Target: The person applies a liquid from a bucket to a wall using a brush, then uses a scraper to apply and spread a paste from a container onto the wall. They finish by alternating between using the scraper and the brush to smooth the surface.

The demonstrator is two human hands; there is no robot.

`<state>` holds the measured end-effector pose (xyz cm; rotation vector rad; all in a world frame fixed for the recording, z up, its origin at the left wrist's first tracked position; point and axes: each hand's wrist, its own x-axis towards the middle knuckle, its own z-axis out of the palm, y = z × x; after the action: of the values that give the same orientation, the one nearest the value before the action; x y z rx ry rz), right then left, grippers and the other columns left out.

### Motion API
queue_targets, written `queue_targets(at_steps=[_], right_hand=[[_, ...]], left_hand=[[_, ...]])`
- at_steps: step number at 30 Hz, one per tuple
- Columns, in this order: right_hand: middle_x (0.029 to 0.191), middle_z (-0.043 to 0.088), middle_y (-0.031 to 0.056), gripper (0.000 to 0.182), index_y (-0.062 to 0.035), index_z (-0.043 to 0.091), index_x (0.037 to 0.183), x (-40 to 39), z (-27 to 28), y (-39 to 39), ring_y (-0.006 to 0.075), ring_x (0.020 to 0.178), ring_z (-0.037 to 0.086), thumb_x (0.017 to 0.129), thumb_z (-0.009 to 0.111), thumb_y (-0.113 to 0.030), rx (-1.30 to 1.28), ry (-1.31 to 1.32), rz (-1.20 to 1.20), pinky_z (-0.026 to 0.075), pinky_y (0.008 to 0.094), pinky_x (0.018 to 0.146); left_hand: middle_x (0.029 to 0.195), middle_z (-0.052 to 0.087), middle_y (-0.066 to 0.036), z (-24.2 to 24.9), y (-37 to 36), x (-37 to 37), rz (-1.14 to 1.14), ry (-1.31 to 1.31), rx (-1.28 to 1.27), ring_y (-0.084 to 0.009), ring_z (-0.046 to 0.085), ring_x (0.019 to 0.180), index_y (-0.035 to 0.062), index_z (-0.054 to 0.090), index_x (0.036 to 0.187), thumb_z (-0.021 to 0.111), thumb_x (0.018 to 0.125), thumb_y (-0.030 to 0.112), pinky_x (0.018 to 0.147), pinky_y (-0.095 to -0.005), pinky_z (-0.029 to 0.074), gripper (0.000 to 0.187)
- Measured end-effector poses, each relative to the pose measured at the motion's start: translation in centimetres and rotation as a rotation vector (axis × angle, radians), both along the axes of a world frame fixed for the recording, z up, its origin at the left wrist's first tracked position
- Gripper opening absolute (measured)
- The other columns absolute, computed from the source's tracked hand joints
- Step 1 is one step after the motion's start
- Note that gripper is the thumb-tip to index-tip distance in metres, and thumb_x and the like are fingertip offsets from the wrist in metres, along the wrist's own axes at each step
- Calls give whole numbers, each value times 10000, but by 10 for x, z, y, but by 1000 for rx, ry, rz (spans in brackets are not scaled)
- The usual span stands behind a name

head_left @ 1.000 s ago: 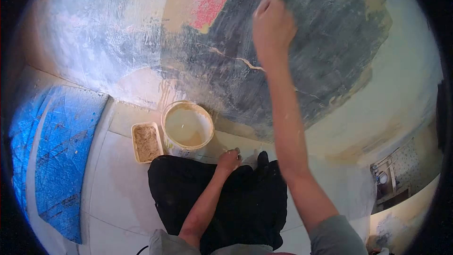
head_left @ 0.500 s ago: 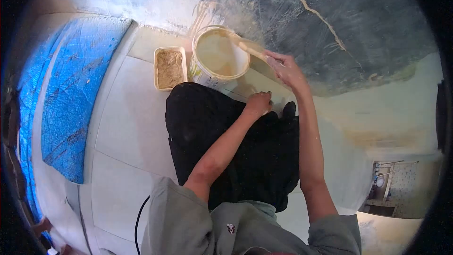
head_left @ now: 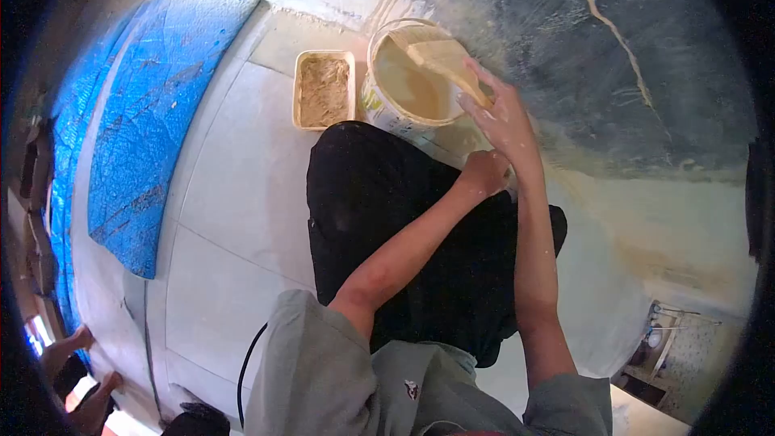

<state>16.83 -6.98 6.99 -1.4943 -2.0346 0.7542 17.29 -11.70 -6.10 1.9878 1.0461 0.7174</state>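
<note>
My right hand point(head_left: 504, 117) is closed around the handle of a wide, pale brush point(head_left: 442, 55). The brush's broad face is turned up, and its bristles reach over the far rim of a white bucket point(head_left: 386, 115). Cloudy tan liquid point(head_left: 408, 81) fills part of that bucket. Below my right wrist, my left hand point(head_left: 486, 173) is curled into a fist by my knee; its fingertips are partly hidden, and I cannot make out what it holds, if anything. A small rectangular tub point(head_left: 295, 101) of brown, paste-like material point(head_left: 324, 90) stands left of the bucket.
A dark, smeared wall point(head_left: 557, 56) with a light filled crack point(head_left: 609, 28) rises close behind the bucket. Pale tiles point(head_left: 234, 161) cover the floor. A blue sheet point(head_left: 157, 113) lies to the left. Another person's feet point(head_left: 97, 396) show at the lower left.
The brush has turned from edge-on to showing its broad face, still over the bucket. My view has shifted, moving the bucket and tub up and right. More of the other person's feet now shows.
</note>
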Motion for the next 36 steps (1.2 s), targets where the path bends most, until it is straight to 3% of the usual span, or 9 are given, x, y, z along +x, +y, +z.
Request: queue_targets(at_steps=[4, 10, 12, 18, 21, 28, 31, 34, 36], right_hand=[[1213, 575, 196, 552, -55, 505, 1293, 5, -11, -3, 311, 1122, 565, 784, 661, -202, -82, -67, 6, 442, 365, 928], [1161, 591, 203, 566, -86, 516, 1279, -10, -11, -5, 342, 1070, 573, 753, 671, -229, -47, -372, -35, 461, 416, 902], [1036, 638, 190, 519, -87, 564, 1215, -15, -16, 3, 359, 959, 609, 721, 665, -209, 97, -489, -10, 483, 446, 835], [945, 660, 128, 470, -184, 610, 1195, -25, 1, 28, 329, 874, 621, 729, 654, -216, 127, -738, 25, 482, 435, 793], [925, 660, 105, 444, -188, 624, 1173, -15, 1, 27, 316, 848, 622, 731, 663, -188, 213, -651, -29, 486, 424, 767], [934, 646, 84, 423, -201, 635, 1149, 2, -36, 38, 282, 865, 618, 731, 679, -163, 117, -543, -32, 486, 385, 729], [967, 637, 55, 433, -201, 628, 1158, 0, -43, 43, 266, 844, 611, 730, 687, -178, 215, -588, -62, 483, 373, 719], [950, 624, 31, 456, -205, 626, 1163, -2, -34, 45, 244, 862, 591, 713, 695, -180, 213, -673, -65, 486, 364, 700], [923, 610, 36, 460, -205, 623, 1176, -6, -31, 44, 237, 899, 564, 720, 665, -165, 318, -698, -69, 477, 354, 717]], left_hand=[[1079, 622, -177, 3, 2, 3, 61, -158, -133, -371, 599, 964, 17, 554, 1096, 551, 830, 217, 845, -452, 462, 333], [1174, 560, -205, 3, -2, 0, 222, -360, 210, -348, 519, 1123, 26, 523, 1170, 539, 854, 255, 962, -428, 395, 390], [1093, 595, -201, 9, -7, -8, 237, -510, 27, -364, 549, 1062, 39, 522, 1155, 533, 855, 263, 908, -433, 432, 374], [909, 546, -147, 32, -7, -23, 55, -304, -230, -284, 506, 884, 24, 530, 977, 580, 869, 217, 819, -404, 406, 227], [981, 637, -197, 16, -5, -12, 156, -416, -187, -387, 585, 951, 50, 592, 1015, 548, 839, 290, 799, -454, 466, 301], [1112, 559, -198, 8, -2, -3, 199, -522, -386, -348, 514, 1077, 32, 515, 1138, 558, 854, 202, 920, -415, 391, 334], [1143, 514, -155, 4, -7, 9, 201, -753, -757, -294, 470, 1096, 18, 476, 1167, 589, 847, 165, 947, -386, 361, 369], [1133, 514, -136, 37, 5, -26, 271, -826, -433, -263, 476, 1067, 17, 481, 1145, 601, 842, 154, 936, -376, 365, 354], [1066, 542, -123, 25, 10, -33, -54, -1077, -697, -252, 503, 1009, 21, 514, 1078, 609, 850, 169, 923, -376, 373, 288]])
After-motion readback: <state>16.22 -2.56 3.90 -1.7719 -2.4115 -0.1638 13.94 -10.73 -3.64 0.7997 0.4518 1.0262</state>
